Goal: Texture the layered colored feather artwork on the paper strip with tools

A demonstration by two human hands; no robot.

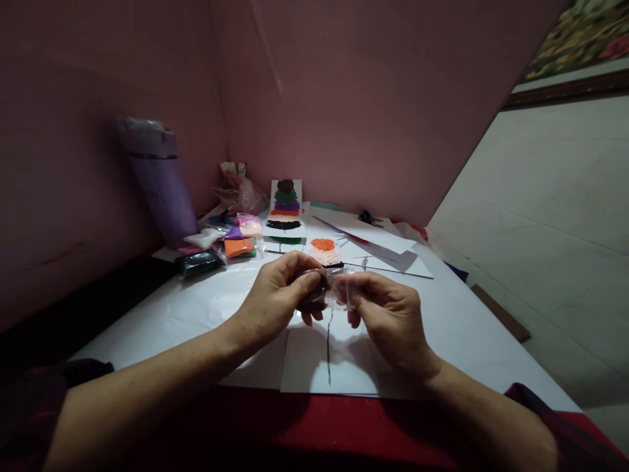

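Between my hands is a small clear plastic bag with a dark brown lump of modelling clay [314, 300] in it. My left hand [285, 288] pinches the clay end between thumb and fingers. At the bag's clear end [340, 295], the fingers of my right hand [390, 308] are closed on the plastic. Below them lies a white sheet of paper [304, 367] with a dark wavy line down it. Just beyond my hands is a sheet bearing an orange and pale peach clay shape [323, 245], partly hidden by my fingers.
Several bags of coloured clay, one orange [238, 248] and one black [200, 263], lie at the left. Behind them stands a purple tumbler [164, 190]. A card with coloured layers [285, 203] stands near the wall. Scissors [369, 218] and a ruler [339, 229] lie further back.
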